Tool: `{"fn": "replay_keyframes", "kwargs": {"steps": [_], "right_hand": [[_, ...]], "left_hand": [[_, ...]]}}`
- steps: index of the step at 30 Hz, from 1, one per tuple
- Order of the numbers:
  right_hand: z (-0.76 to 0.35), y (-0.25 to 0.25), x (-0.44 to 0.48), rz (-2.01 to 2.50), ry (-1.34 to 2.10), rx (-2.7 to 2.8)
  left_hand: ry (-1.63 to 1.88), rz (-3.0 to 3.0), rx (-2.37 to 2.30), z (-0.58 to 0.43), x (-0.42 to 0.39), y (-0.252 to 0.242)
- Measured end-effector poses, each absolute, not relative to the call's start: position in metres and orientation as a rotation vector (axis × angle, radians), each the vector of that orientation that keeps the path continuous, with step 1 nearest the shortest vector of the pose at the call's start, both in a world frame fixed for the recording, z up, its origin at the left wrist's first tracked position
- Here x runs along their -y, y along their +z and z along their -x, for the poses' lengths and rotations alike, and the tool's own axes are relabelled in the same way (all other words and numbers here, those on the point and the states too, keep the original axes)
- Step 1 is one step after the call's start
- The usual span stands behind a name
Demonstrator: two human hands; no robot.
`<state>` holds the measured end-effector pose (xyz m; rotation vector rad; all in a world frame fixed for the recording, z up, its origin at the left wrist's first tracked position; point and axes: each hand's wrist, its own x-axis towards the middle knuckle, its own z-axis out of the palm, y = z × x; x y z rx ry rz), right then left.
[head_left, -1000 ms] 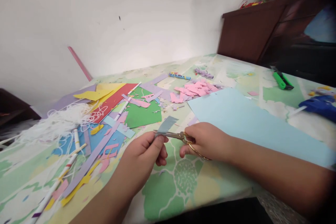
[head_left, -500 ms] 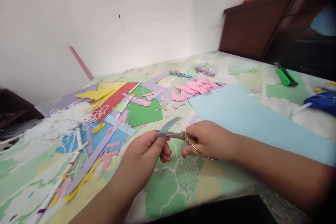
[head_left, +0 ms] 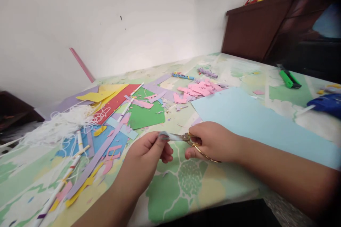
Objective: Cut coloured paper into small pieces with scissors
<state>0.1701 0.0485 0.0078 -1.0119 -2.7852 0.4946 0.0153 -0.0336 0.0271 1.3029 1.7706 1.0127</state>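
Observation:
Between the thumb and fingers of my left hand (head_left: 150,152) is a small piece of light blue paper (head_left: 163,134), partly hidden by the fingertips. My right hand (head_left: 213,142) grips gold-handled scissors (head_left: 188,137), its fingers through the loops. Their blades point left and reach the paper at my left fingertips. Whether the blades are fully closed is hard to make out. Both hands are held above the near part of the table. A large light blue sheet (head_left: 239,113) lies just beyond my right hand.
Pink paper scraps (head_left: 201,88) lie ahead, near a green sheet (head_left: 145,113). At left are tangled white string (head_left: 64,124), a red sheet (head_left: 117,103) and a long lilac strip (head_left: 93,165). To the right are a green utility knife (head_left: 290,79) and a blue glue gun (head_left: 325,104).
The light blue paper piece, which stuck up beyond the blades, now curls down close against my left fingertips. My hands and the scissors have barely moved.

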Motion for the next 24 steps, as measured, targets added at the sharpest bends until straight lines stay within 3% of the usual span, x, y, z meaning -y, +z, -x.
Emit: {"fn": "replay_keyframes", "kwargs": {"steps": [10, 24], "right_hand": [[-0.1688, 0.0054, -0.046, 0.976, 0.557, 2.818], [-0.1695, 0.0086, -0.0454, 1.04, 0.47, 2.822]], "left_hand": [[0.928, -1.443, -1.75, -0.0132, 0.0329, 0.0314], [1.063, -1.341, -1.696, -0.0134, 0.0331, 0.0288]]}}
